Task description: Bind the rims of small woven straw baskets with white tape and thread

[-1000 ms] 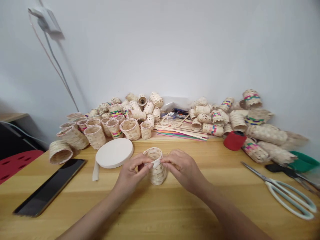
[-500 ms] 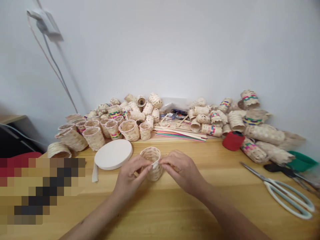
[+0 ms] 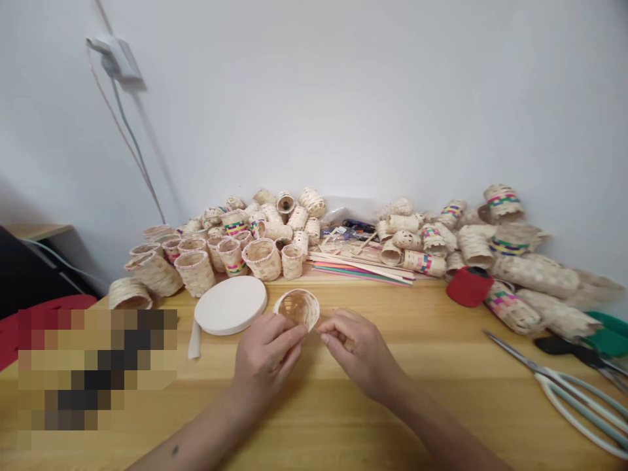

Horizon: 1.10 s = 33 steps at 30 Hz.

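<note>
Basket: I see a small pale woven wood-strip basket (image 3: 297, 311) raised above the honey-toned wooden surface (image 3: 343, 418), tilted, its mouth turned toward my camera.

Left grip: The left hand (image 3: 265, 366) closes narrowly around the basket's lower side, holding it up.

Right grip: The right hand (image 3: 360, 350) stands just apart from the rim, fingertips drawn narrowly together; I cannot tell whether they pinch anything.

Nearby: A flat round roll of white tape (image 3: 230, 304) lies just left of the basket, before a heap of woven baskets (image 3: 267, 222); long scissors with pale green handles (image 3: 579, 405) rest at right.
</note>
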Tool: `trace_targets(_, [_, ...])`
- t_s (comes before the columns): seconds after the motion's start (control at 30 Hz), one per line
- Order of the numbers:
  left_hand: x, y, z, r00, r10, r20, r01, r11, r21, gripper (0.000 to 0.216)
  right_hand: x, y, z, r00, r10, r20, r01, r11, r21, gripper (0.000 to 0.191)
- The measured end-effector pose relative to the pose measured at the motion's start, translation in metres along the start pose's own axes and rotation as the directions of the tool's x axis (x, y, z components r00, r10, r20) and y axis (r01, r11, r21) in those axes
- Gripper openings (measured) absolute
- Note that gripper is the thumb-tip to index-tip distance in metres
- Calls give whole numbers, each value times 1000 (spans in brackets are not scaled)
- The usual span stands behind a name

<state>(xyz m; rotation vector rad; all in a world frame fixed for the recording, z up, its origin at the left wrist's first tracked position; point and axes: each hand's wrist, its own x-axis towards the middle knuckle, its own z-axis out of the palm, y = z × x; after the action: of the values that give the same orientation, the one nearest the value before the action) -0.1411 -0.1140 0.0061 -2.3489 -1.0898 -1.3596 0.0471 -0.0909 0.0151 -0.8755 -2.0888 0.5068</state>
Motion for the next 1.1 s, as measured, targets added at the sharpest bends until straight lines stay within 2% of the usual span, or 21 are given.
trace_targets(0.2, [-2,3,4,999,50,23,-50,999,8,15,-2,-2,3,998,66,8,-67,996,60,14])
trace_targets(0.33, [-2,3,6,996,82,43,-85,994,70,14,0,2,5,989,145,34,-148,980,132,12])
trace_targets(0.53, [0,-4,3,991,127,51,-133,983,130,14,3,9,6,937,288,197,-341,872,351,11])
trace_targets(0.63, [0,-7,3,995,93,31,-96,987,130,14,2,9,9,911,368,187,-412,796,443,14])
trace_targets(0.73, [-1,-7,4,998,55,23,-57,991,117,13,1,8,11,900,401,168,-430,763,483,18])
trace_targets(0.87, [-2,-7,4,1000,14,17,-15,997,78,11,2,6,12,903,396,168,-426,771,474,26])
trace_targets(1.1, [-3,-11,4,998,69,16,-70,995,74,15,3,10,13,905,403,137,-418,775,474,31])
